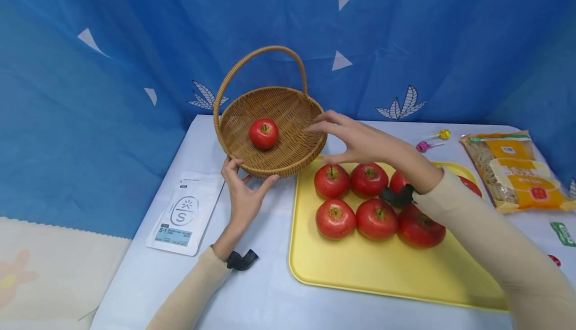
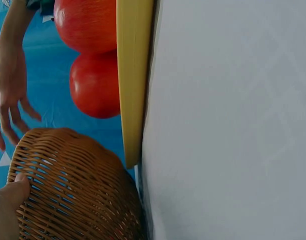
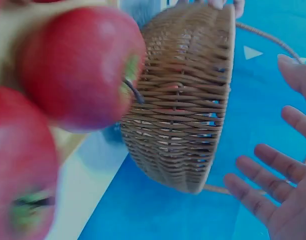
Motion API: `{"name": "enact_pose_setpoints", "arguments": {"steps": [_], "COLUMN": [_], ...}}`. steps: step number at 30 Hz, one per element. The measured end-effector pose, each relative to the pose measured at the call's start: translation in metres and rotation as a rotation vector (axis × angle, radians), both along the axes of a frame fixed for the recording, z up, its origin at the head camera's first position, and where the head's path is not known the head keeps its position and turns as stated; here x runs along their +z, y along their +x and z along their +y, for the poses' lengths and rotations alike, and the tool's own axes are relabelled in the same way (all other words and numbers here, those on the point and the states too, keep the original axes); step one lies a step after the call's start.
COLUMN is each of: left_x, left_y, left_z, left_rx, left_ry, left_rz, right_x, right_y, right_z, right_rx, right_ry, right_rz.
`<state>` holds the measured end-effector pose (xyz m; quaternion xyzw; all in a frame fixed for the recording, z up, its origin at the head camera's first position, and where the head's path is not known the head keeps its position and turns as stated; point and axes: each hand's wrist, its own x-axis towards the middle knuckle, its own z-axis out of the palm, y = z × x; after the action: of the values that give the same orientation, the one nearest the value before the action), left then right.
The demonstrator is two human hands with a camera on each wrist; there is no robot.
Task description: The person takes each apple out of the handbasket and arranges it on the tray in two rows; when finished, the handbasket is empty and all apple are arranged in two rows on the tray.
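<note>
One red apple [image 1: 263,133] already lying inside the round woven wicker basket with hoop handle [image 1: 274,157], near the middle of its floor; basket tipped up toward the camera, its near rim steadied by left hand [image 1: 243,192], thumb and fingers curled against the weave. Right hand [image 1: 355,137] empty, fingers spread and relaxed, hovering between basket rim and the flat yellow plastic tray [image 1: 360,270], just above the back row of fruit. At least seven more red apples [image 1: 335,218] on the tray in two rows, one or two partly hidden by the right forearm. Judged early: one fruit across, the bulk remaining. On the pale surface [image 1: 252,300]: white printed pouch [image 1: 182,215] left of the basket, orange noodle packet [image 1: 513,170] and two lollipops [image 1: 433,140] to the far right.
</note>
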<state>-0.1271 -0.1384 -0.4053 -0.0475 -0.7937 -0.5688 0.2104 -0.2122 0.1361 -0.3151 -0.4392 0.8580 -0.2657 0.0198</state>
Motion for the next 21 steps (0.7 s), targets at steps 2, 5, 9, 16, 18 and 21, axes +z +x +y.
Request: {"name": "enact_pose_setpoints", "arguments": {"steps": [2, 5, 9, 16, 18, 21], "left_x": [-0.001, -0.002, -0.002, -0.002, -0.002, -0.002], "left_y": [0.000, 0.000, 0.000, -0.001, -0.002, -0.003], "left_z": [-0.001, -0.004, -0.005, -0.002, -0.002, -0.001], "left_rx": [0.004, 0.012, 0.016, 0.007, 0.004, -0.002], "left_ry": [0.000, -0.001, -0.004, 0.004, 0.009, 0.009], "left_rz": [0.002, 0.004, 0.002, 0.000, -0.002, 0.007], "right_x": [0.001, 0.000, -0.006, -0.027, -0.033, -0.039], "right_y": [-0.017, -0.037, -0.060, -0.094, -0.100, -0.106], "right_z": [-0.017, -0.044, -0.076, -0.109, -0.116, -0.123], "right_rx": [0.023, 0.040, 0.011, -0.060, -0.055, -0.051], "right_ry": [0.000, 0.042, 0.106, 0.127, 0.148, 0.176], "right_rz": [0.002, -0.030, -0.068, -0.177, -0.203, -0.241]}}
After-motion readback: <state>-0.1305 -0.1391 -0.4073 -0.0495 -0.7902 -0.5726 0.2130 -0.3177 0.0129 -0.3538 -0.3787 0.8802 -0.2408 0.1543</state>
